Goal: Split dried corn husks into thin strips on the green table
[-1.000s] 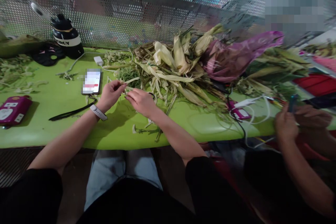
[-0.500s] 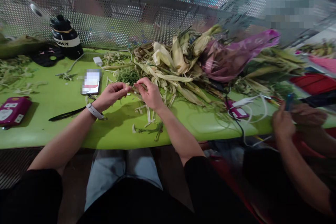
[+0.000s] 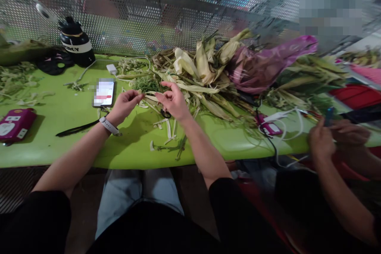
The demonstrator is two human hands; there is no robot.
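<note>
My left hand (image 3: 127, 103) pinches a thin pale strip, which looks like corn husk, near the middle of the table. Just right of it, my right hand (image 3: 175, 101) has thumb and forefinger spread at the strip's other side, its remaining fingers curled. Below the curled fingers shows a black ring (image 3: 166, 114), like a scissors handle; the rest of it is hidden by the hand. A bundle of thin green strips (image 3: 145, 84) lies just beyond my fingertips. Several loose pale strips (image 3: 168, 129) are scattered on the green table (image 3: 125, 149) under my right hand.
Dried corn husks (image 3: 204, 63) and a pink plastic bag (image 3: 258, 65) are heaped behind. A phone (image 3: 103, 93), black strap (image 3: 79, 129), purple power socket (image 3: 18, 125) and dark bottle (image 3: 76, 43) are on the left. White cables (image 3: 285, 121) run beside a co-worker's hands (image 3: 323, 141).
My right hand has drawn away to the right and turned, its forefinger and thumb now spread. The black ring has come back into view beneath it. My left hand stays nearly in place.
</note>
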